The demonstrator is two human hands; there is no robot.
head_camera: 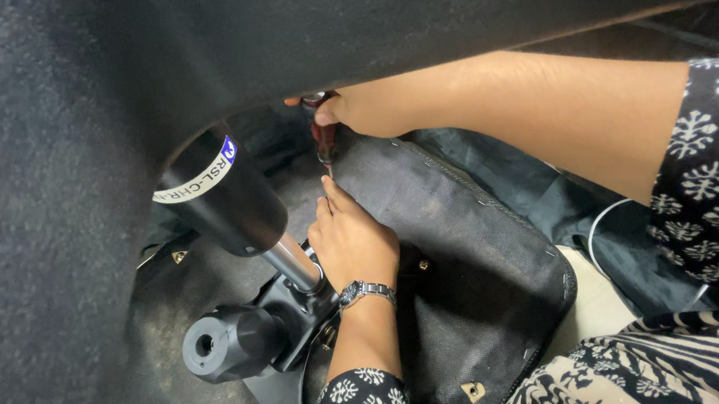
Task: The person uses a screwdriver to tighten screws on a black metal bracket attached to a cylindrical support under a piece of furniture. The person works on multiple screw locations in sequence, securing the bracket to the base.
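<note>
A chair seat underside (470, 253), covered in coarse black woven fabric stapled along its edge, lies face up under a dark felt-like panel (70, 212). Bolted near its middle is a black metal tilt mechanism (278, 359), from which a glossy black gas cylinder (222, 193) with a chrome shaft rises at a slant. Above the mechanism, the right hand (372, 108) is wrapped around a red-handled screwdriver (324, 139), tip down on the fabric. Beside the cylinder, the left hand (350, 242), wearing a wristwatch (366, 292), pinches at the tip.
</note>
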